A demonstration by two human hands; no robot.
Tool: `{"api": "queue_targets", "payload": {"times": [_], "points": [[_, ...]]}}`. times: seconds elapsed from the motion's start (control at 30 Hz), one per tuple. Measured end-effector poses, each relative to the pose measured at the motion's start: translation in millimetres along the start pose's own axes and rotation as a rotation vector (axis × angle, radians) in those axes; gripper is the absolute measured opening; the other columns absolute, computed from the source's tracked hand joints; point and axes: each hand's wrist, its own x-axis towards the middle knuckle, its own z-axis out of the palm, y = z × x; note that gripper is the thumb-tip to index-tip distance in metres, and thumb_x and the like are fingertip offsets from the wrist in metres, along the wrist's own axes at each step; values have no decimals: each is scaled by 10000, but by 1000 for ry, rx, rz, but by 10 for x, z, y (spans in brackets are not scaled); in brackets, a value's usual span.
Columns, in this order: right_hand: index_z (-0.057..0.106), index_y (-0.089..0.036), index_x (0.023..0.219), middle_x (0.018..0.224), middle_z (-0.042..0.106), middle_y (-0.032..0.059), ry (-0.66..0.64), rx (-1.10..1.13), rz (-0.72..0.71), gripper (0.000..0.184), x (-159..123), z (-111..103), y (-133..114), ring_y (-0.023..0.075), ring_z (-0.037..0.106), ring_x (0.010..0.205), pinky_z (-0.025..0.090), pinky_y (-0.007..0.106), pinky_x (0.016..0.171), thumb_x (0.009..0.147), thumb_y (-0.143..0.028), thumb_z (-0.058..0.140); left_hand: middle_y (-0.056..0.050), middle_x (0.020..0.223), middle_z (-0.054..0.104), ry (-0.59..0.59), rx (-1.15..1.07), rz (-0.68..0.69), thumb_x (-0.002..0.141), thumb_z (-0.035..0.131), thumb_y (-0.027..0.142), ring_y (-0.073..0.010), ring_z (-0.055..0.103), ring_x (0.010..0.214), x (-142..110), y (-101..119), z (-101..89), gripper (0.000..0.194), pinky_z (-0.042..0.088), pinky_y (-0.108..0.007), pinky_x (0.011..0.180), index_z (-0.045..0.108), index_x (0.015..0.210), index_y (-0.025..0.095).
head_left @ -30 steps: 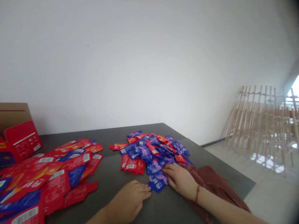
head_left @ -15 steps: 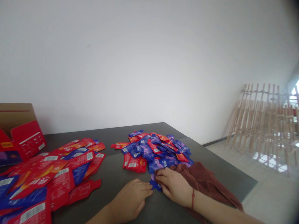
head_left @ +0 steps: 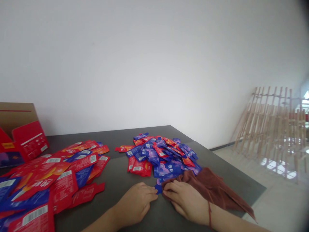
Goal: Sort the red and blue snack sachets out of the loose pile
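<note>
Low in the middle of the head view, my left hand (head_left: 138, 203) pinches the near corner of a blue sachet (head_left: 158, 186) lying on the dark table. My right hand (head_left: 184, 199) is closed on a brown cloth (head_left: 211, 187), pressing a bunched end of it onto that same sachet. The rest of the cloth spreads to the right over the table. Just beyond my hands lies a heap of blue and red sachets (head_left: 166, 154), some touching the cloth. My right hand hides part of the held sachet.
A larger spread of red and blue sachets (head_left: 62, 183) covers the table's left side. Behind it stands an open red carton (head_left: 31, 140). The dark table (head_left: 116, 170) meets a white wall at the back. Wooden easel-like frames (head_left: 272, 129) lean on the right.
My right hand and the cloth have shifted slightly to the right and down, while my left hand stays at the sachet's corner. The cloth's free end hangs a little farther right.
</note>
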Motion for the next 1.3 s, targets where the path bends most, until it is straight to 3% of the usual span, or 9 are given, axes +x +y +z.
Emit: {"api": "queue_targets", "payload": {"times": [0.17, 0.27, 0.43, 0.6, 0.73, 0.93, 1.03, 1.2, 1.3], "points": [[594, -210, 1148, 1159, 564, 78, 125, 4, 192, 344, -232, -65, 348, 196, 548, 1012, 457, 326, 890, 867, -118, 417, -44, 1274, 618, 3, -5, -1, 757, 449, 58, -209, 571, 1157, -1, -4, -5, 476, 395, -397, 999, 604, 1173, 229], [609, -196, 1098, 1091, 581, 81, 132, -26, 264, 319, -353, -70, 472, 191, 566, 956, 471, 326, 856, 860, -114, 413, -41, 1261, 626, 17, -24, 19, 759, 455, 63, -201, 578, 1145, 5, -25, 9, 460, 399, -383, 995, 609, 1158, 231], [600, -178, 1086, 1074, 579, 84, 83, -70, 237, 307, -207, 4, 203, 218, 544, 958, 461, 355, 854, 837, -112, 434, -42, 1249, 633, 26, -17, 11, 754, 457, 59, -206, 584, 1135, 11, -36, 25, 457, 402, -388, 999, 617, 1148, 227], [583, -175, 1119, 1059, 590, 76, 27, 44, -9, 284, 99, 85, -140, 230, 518, 1006, 426, 359, 917, 854, -182, 482, -46, 1250, 631, 32, -1, 8, 735, 451, 55, -206, 584, 1125, 2, -2, 8, 477, 416, -389, 988, 617, 1149, 227], [582, -185, 1087, 1022, 590, 67, 85, 139, -22, 261, 71, 61, -10, 209, 526, 977, 438, 332, 877, 872, -141, 441, -56, 1262, 624, 19, 5, 5, 748, 443, 56, -204, 577, 1140, -9, 20, -28, 474, 410, -388, 1001, 608, 1165, 211], [526, -182, 964, 960, 556, 63, 208, 124, 268, 204, -276, -22, 418, 190, 543, 850, 460, 335, 788, 806, -70, 460, -44, 1258, 628, 11, -4, 31, 773, 447, 64, -200, 581, 1140, 6, -18, -14, 453, 400, -392, 1002, 607, 1166, 224], [523, -187, 946, 984, 543, 65, 221, 134, 264, 211, -244, -21, 358, 188, 543, 873, 459, 331, 804, 798, -52, 459, -43, 1249, 634, 11, -4, 26, 761, 454, 63, -205, 585, 1135, 18, -31, 5, 455, 401, -397, 996, 613, 1154, 228], [547, -196, 940, 1008, 550, 55, 190, 170, 81, 186, 112, 99, 45, 191, 526, 935, 451, 320, 839, 833, -68, 464, -44, 1251, 632, 20, 12, 23, 755, 450, 63, -203, 586, 1129, 8, -29, 22, 464, 401, -390, 998, 615, 1157, 226], [553, -194, 909, 990, 553, 51, 211, 176, 92, 196, 205, 134, 122, 195, 520, 920, 447, 332, 840, 807, -47, 474, -43, 1264, 624, 12, 11, 14, 749, 453, 61, -205, 580, 1139, -8, -26, 20, 477, 402, -390, 998, 613, 1166, 229]]}}
